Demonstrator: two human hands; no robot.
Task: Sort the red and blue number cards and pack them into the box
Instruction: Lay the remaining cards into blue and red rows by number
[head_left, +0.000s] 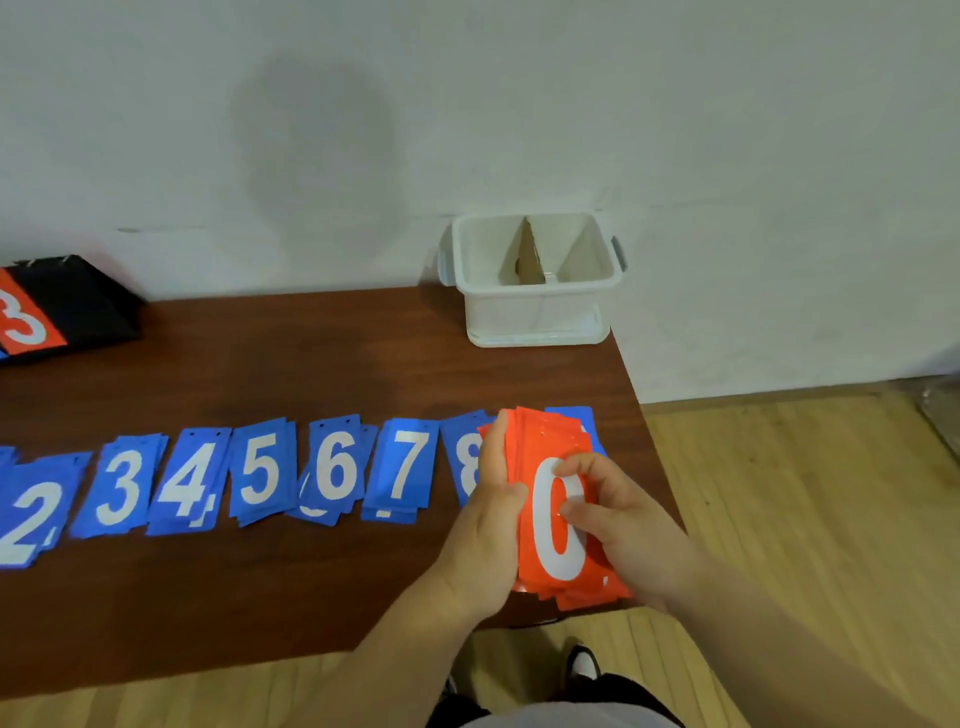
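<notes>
We are holding our left hand upright against the left edge of the red cards, its fingers reaching up along that edge and the thumb lying across the front. Our right hand is gripping the same stack from the right, curling over the top card's face. Both bare forearms are angling in from below, converging at the stack.

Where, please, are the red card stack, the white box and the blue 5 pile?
red card stack (551, 525): head view, on the top card's white 0.
white box (535, 317): head view, on its front wall.
blue 5 pile (262, 470): head view, on the numeral.
</notes>
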